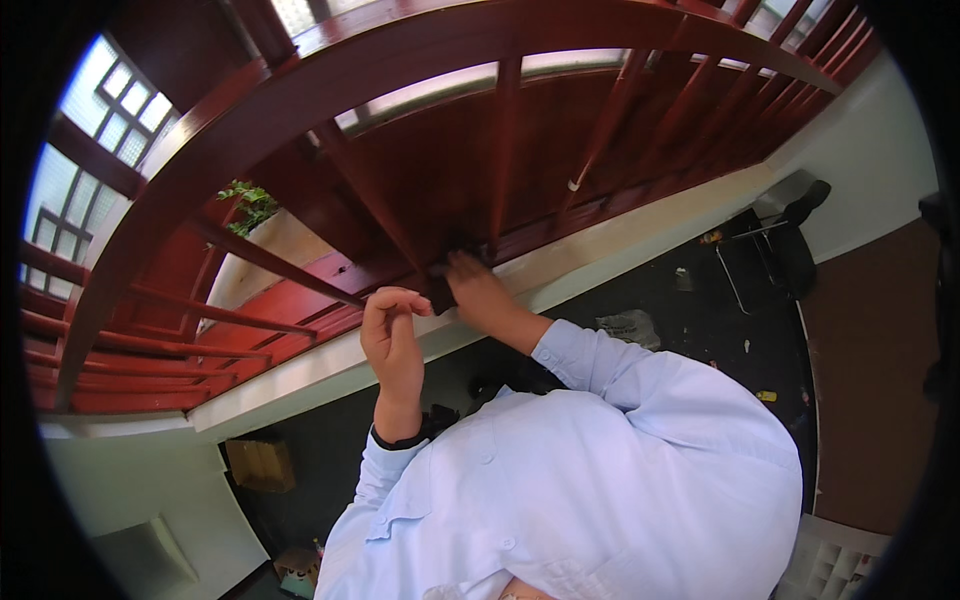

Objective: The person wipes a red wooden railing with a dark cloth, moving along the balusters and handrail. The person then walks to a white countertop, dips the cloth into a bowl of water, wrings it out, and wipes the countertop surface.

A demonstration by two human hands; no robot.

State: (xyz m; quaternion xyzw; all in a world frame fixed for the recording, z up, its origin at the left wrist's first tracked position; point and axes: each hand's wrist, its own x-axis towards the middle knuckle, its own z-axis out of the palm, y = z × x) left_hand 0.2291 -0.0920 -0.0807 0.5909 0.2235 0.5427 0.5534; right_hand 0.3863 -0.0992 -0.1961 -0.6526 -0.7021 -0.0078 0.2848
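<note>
My left hand (394, 330) is raised before the red wooden window bars (379, 202), its fingers curled over; nothing can be made out in it. To its right my right hand (474, 289) reaches to the foot of the bars, at the inner edge of the pale sill (577, 262). A dark cloth-like thing (442, 294) lies under and beside its fingers, partly hidden; the grip on it is not clear. Behind the bars on the left stands a pale planter (262, 259) with a green plant (247, 206).
A black chair with a metal frame (795, 217) stands at the right. On the dark floor lie a plastic bag (630, 328), a yellow item (766, 395) and small litter. A cardboard box (260, 465) sits at lower left. A curved red rail (420, 60) crosses the bars.
</note>
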